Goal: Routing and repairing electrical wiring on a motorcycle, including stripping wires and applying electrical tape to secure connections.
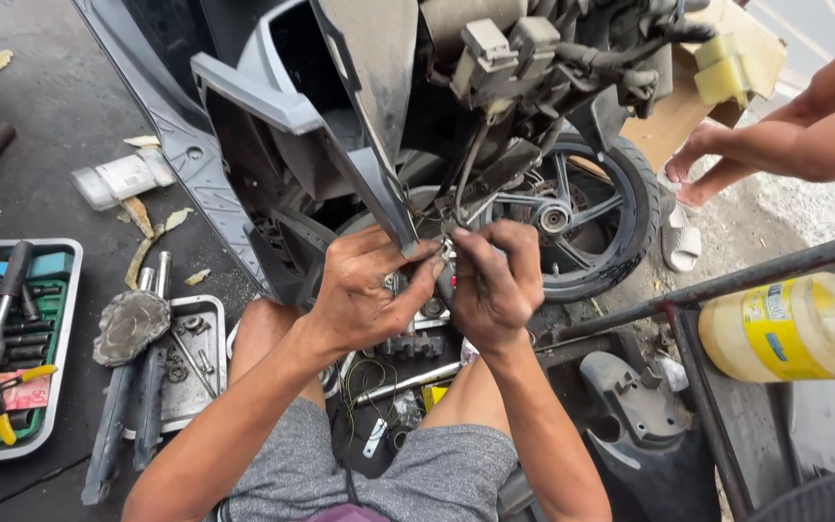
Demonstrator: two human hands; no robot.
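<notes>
The head camera looks down on a person sitting on the concrete floor [60, 106] in grey shorts, 2 bare knees raised, in front of a stripped scooter [359, 126]. Both grease-blackened hands meet at a small metal part [445, 253] low on the scooter's frame, just below the tip of a dark body panel [379, 87]. The left hand [369, 290] is curled narrow, its thumb and fingers pinched around the part from the left. The right hand [497, 280] is closed into a near fist, its fingertips gripping the same part from the right; what exactly lies inside its palm cannot be told. Just behind the hands stands 1 spoked rear wheel [591, 217] with its tyre.

At the floor's left edge lies 1 grey tool tray [65, 290] holding sockets, a ratchet and yellow-handled pliers. Beside it, near the left knee, sits 1 smaller metal tray [207, 319] with bolts, and 1 round engine cover [130, 327] rests across its left edge. 2 long dark bars [132, 416] lie under that cover.

At the right edge, 1 yellowish plastic bottle [785, 329] lies on a metal rack [727, 285]. In the top right corner, another person's 2 forearms [794, 135] reach in, with 1 sandal [680, 237] near the wheel.
</notes>
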